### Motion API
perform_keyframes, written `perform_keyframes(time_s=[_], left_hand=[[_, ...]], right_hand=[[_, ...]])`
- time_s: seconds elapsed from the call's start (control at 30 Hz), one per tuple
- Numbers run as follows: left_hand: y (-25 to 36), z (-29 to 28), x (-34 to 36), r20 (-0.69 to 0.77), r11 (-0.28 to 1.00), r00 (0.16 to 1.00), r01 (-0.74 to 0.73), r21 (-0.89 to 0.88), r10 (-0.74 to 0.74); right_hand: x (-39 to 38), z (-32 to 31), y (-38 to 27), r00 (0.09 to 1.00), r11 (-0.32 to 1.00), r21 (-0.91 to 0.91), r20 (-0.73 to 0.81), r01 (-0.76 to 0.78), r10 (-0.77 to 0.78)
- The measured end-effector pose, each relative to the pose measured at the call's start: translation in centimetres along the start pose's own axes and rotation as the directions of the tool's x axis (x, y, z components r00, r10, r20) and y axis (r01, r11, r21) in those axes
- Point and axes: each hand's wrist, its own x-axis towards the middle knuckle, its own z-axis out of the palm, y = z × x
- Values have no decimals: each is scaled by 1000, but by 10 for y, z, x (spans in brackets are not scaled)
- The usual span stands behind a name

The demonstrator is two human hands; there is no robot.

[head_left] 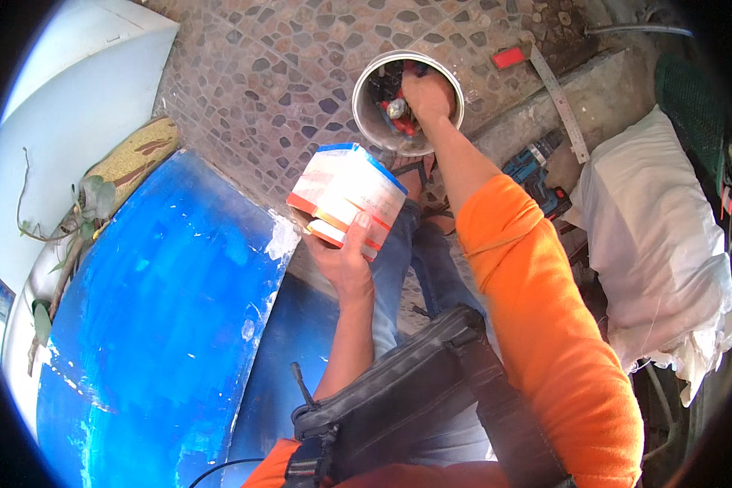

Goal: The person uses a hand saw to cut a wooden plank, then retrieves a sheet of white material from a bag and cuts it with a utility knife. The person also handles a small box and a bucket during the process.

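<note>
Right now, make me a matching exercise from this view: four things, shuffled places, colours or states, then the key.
1. Left hand
2. Right hand
3. Power drill
4. Square

A. Blue and black
B. Inside the whitish bucket
C. Silvery blade, red end
D. Holding the carton

Pairs: 1-D, 2-B, 3-A, 4-C

Box (346, 189) left of drill (524, 172)
</note>
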Motion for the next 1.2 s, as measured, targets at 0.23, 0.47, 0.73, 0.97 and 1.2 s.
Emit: perform_keyframes(time_s=[0.23,0.47,0.73,0.97,1.2], left_hand=[[-6,-3,4,-20,998,999,-40,-41,40],[1,-9,21,131,846,900,-435,309,415],[85,77,68,681,194,444,-889,414,582],[101,128,118,971,-306,-206,-938,-160,125],[88,127,149,935,-291,-342,-907,-304,89]], right_hand=[[-69,-55,-7,669,662,108,-186,742,-719],[-52,-183,97,894,523,734,-421,434,-151],[56,-277,216,889,953,234,-370,-193,271],[62,-254,221,987,861,-501,-158,-82,2],[76,-252,238,999,871,-491,-8,27,-36]])
